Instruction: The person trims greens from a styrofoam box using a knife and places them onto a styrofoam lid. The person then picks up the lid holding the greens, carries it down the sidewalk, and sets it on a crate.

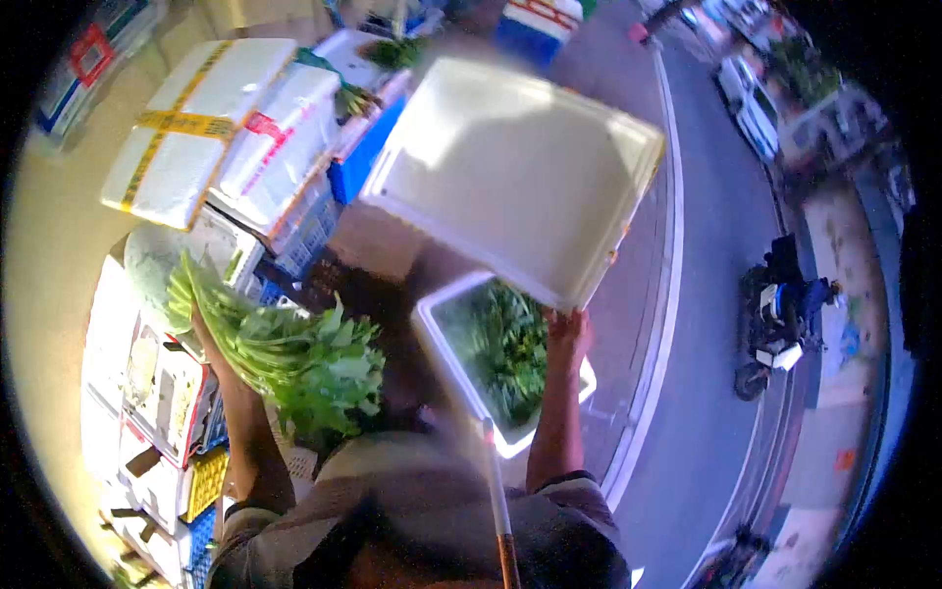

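My left hand (201, 329) is closed around the stems of a bunch of leafy greens (304, 363); the stems and leaves cover most of its fingers. The bunch hangs with its leaves toward the middle. On the right, my right hand (569, 339) grips the near corner of a large white foam lid (520, 177), which is held up and tilted, its rimmed side facing me. Partly behind that lid and my right arm is an open white foam box (456, 363) with dark leafy greens (505, 358) inside.
Taped white foam boxes (191, 128) are stacked at the upper left, beside a blue crate (363, 152). A yellow crate (206, 481) stands lower left. On the right runs a road (697, 324) with a motorcycle (780, 314). A thin white stick (497, 491) crosses the foreground.
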Motion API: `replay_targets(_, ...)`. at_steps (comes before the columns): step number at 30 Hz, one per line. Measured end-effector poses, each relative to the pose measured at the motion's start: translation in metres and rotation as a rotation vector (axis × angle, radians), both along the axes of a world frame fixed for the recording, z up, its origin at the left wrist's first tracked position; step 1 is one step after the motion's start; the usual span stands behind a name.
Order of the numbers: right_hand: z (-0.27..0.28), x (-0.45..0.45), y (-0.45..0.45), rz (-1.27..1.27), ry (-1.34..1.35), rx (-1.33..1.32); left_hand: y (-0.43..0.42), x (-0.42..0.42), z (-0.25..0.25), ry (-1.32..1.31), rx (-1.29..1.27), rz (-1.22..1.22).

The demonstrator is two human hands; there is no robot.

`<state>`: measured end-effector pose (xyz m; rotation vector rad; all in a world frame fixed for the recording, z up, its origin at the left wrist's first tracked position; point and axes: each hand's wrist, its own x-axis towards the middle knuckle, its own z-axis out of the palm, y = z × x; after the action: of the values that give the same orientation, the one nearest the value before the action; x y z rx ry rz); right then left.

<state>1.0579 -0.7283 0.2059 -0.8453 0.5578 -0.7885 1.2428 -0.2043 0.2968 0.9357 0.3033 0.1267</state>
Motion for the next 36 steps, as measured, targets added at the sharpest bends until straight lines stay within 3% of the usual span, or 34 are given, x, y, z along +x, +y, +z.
replay_targets(1,-0.034,-0.048,-0.004,0.013,0.006,0.057,-0.025,-0.003,0.012,0.037,-0.193,-0.052)
replay_targets(2,-0.069,-0.096,-0.007,0.024,0.012,0.115,-0.041,-0.012,0.009,-0.037,-0.136,-0.154)
replay_targets(3,-0.075,-0.077,-0.019,0.092,0.084,0.163,-0.063,0.017,0.01,-0.011,-0.151,-0.185)
replay_targets(5,-0.076,-0.13,0.02,-0.106,0.224,0.352,-0.107,0.053,0.007,-0.001,-0.126,-0.254)
replay_targets(7,-0.125,-0.19,0.033,-0.134,0.229,0.503,-0.146,0.071,-0.017,0.032,-0.191,-0.335)
replay_targets(9,-0.209,-0.276,0.036,-0.023,-0.022,0.946,-0.186,0.082,-0.027,0.216,-0.259,-0.495)
replay_targets(11,-0.213,-0.293,0.068,-0.21,0.324,0.699,-0.231,0.067,-0.037,0.072,-0.29,-0.739)
replay_targets(14,-0.246,-0.325,0.08,-0.066,0.331,0.695,-0.303,0.051,-0.034,0.188,-0.287,-0.732)
replay_targets(16,-0.231,-0.319,0.08,0.571,1.393,-0.57,-0.344,0.045,-0.039,0.192,-0.261,-0.766)
replay_targets(19,-0.241,-0.311,0.091,-0.066,0.545,0.473,-0.396,0.016,-0.049,0.299,-0.222,-0.781)
replay_targets(23,-0.238,-0.312,0.097,-0.108,0.625,0.6,-0.451,-0.013,-0.063,0.514,-0.418,-0.821)
replay_targets(27,-0.262,-0.319,0.111,-0.076,0.814,0.511,-0.507,-0.02,-0.184,0.636,-0.556,-0.659)
replay_targets(28,-0.251,-0.317,0.112,-0.052,0.761,0.547,-0.525,-0.025,-0.205,0.69,-0.459,-0.491)
replay_targets(29,-0.246,-0.315,0.113,-0.03,0.71,0.586,-0.538,-0.037,-0.189,0.755,-0.266,-0.428)
replay_targets(30,-0.253,-0.312,0.125,-0.157,0.62,0.595,-0.552,-0.041,-0.211,0.887,-0.024,-0.413)
replay_targets(33,-0.217,-0.29,0.143,-0.226,0.642,0.66,-0.549,-0.048,-0.374,0.669,0.492,-0.9)
replay_targets(36,-0.241,-0.288,0.151,-0.31,0.627,0.642,-0.524,-0.031,-0.391,0.817,-0.32,-1.077)
